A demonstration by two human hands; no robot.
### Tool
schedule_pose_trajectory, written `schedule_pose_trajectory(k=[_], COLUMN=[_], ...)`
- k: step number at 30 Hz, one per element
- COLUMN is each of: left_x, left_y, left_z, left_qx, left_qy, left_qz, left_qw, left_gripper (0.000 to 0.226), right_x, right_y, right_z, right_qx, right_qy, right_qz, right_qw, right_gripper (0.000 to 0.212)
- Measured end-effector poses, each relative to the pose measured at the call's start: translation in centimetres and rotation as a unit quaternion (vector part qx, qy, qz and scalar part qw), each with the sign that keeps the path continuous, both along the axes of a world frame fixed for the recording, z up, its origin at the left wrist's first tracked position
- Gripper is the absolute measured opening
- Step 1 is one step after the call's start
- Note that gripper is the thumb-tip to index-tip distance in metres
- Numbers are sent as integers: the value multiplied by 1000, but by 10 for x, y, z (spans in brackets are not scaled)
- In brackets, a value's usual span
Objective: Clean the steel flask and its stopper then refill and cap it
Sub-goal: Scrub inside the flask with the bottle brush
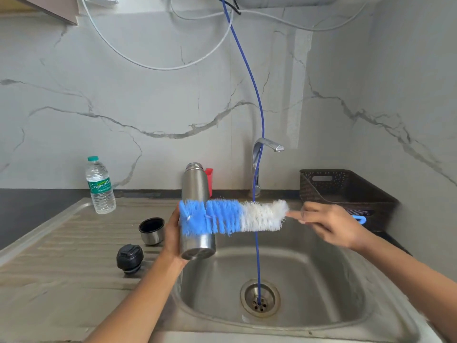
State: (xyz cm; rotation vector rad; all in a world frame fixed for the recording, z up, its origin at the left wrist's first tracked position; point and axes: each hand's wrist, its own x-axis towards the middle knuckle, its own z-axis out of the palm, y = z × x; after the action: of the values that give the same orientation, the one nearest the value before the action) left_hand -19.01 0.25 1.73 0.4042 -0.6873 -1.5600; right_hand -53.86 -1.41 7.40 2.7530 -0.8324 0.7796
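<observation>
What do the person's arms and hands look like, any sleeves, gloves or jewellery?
Both are bare. The left hand and right hand have no gloves or visible rings. The left forearm and right forearm are uncovered to the frame edge: no sleeves, watch or bracelet in view.

table: dark counter (29, 209) along a marbled wall, with a steel sink unit set into it.
drainboard: ribbed steel (61, 256), left of the basin (309, 268).
water bottle: clear plastic (101, 186), upright at the drainboard's far edge, green cap on.
steel cup: (151, 230) mouth up on the drainboard, dark inside.
stopper: black (130, 258), top up, just beside the cup on the near side.
basket: dark, perforated (319, 191), on the table right of the basin.
red container: (209, 179) at the back edge, mostly hidden.
</observation>
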Motion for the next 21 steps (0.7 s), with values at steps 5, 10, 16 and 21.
schedule_pose_trajectory(k=[5,10,16,21], left_x=[10,11,-1,6], left_y=[-6,-5,5,1], left_z=[-11,-10,11,-4], left_qx=[17,-32,-57,-29], left_qy=[12,4,18,45], left_qz=[-30,-5,-49,-81], left_qw=[999,999,997,995], left_gripper=[75,68,68,54], right_x=[31,29,-4,26], right_y=[-39,-28,20,-23], right_z=[15,3,-14,9], right_qx=[4,2,9,-24], right_qy=[-52,-37,18,-33], right_qz=[-66,-42,20,-31], right_qw=[996,998,1000,999], right_gripper=[48,49,63,57])
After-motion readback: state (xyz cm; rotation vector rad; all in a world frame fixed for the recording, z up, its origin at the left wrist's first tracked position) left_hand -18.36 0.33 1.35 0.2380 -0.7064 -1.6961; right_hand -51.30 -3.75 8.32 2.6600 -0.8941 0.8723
